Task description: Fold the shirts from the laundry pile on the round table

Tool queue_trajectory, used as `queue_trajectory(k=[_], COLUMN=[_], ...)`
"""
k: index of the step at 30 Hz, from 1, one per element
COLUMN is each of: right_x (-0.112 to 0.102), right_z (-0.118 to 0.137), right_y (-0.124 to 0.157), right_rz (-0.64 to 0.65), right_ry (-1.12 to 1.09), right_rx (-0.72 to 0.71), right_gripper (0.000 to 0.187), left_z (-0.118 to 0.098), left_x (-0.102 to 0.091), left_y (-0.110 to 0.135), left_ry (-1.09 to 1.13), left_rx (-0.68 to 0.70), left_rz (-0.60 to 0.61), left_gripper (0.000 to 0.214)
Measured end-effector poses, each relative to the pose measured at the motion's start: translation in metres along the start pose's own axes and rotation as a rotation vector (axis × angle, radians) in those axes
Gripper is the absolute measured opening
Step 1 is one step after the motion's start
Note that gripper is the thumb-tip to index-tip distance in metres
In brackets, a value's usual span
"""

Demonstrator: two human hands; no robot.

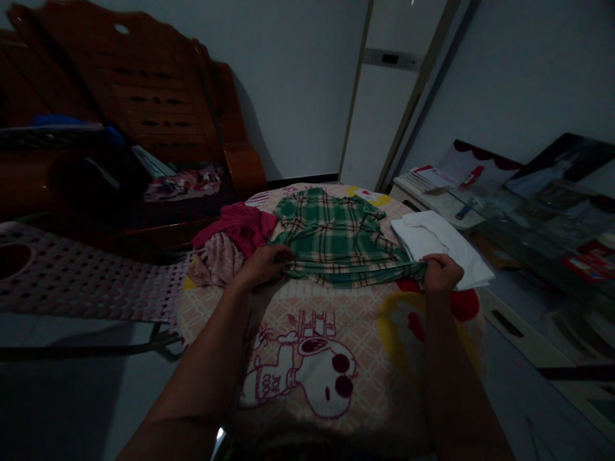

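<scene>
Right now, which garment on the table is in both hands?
The green plaid shirt, its near edge gripped by the left hand and right hand; the magenta garment, pinkish cloth and folded white garment beside it are not held.

A carved wooden bench (158, 137) is set against a pale wall (298, 89); a tall white unit (379, 109) is placed near the corner; the floor (132, 378) is dimly lit.

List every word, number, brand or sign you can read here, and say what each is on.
"JOE COOL": turned sideways, on the dog figure on the patterned cloth.
Red printed item, far right: lettering too blurred to read.
Panel on the tall white unit: markings too small to read.
</scene>
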State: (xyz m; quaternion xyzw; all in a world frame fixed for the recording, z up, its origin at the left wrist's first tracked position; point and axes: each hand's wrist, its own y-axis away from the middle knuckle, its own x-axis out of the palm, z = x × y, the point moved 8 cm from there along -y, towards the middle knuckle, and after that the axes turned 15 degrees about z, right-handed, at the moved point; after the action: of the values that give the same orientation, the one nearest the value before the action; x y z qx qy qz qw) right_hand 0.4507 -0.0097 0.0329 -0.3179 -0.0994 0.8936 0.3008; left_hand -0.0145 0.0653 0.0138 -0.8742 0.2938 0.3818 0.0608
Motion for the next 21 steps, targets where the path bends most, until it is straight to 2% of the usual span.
queue_trajectory(k=[3,5,8,11,16,21], right_x=[-0.002,-0.001,0.001,0.000,0.002,0.003], right_z=[-0.002,-0.002,0.000,0.001,0.000,-0.001], right_y=[0.001,0.001,0.001,0.003,0.004,0.005], right_rz=[-0.051,-0.033,-0.020,-0.031,-0.028,-0.016], right_ry=[-0.028,-0.018,-0.002,-0.011,-0.034,-0.038], right_rx=[0.038,0.048,0.049,0.048,0.042,0.055], right_gripper=[0.023,0.024,0.025,0.023,0.023,0.025], left_z=[-0.007,-0.017,-0.028,-0.028,-0.020,-0.016], left_x=[-0.007,-0.010,0.000,0.014,0.023,0.022], left_y=[-0.002,-0.001,-0.003,-0.008,-0.014,-0.014], left_ry=[-0.168,-0.212,-0.198,-0.219,-0.270,-0.290], left_rx=[-0.054,-0.039,0.014,0.021,-0.002,-0.005], left_rz=[-0.137,-0.190,-0.097,0.018,0.030,0.000], left_gripper=[0.033,0.027,0.018,0.017,0.019,0.024])
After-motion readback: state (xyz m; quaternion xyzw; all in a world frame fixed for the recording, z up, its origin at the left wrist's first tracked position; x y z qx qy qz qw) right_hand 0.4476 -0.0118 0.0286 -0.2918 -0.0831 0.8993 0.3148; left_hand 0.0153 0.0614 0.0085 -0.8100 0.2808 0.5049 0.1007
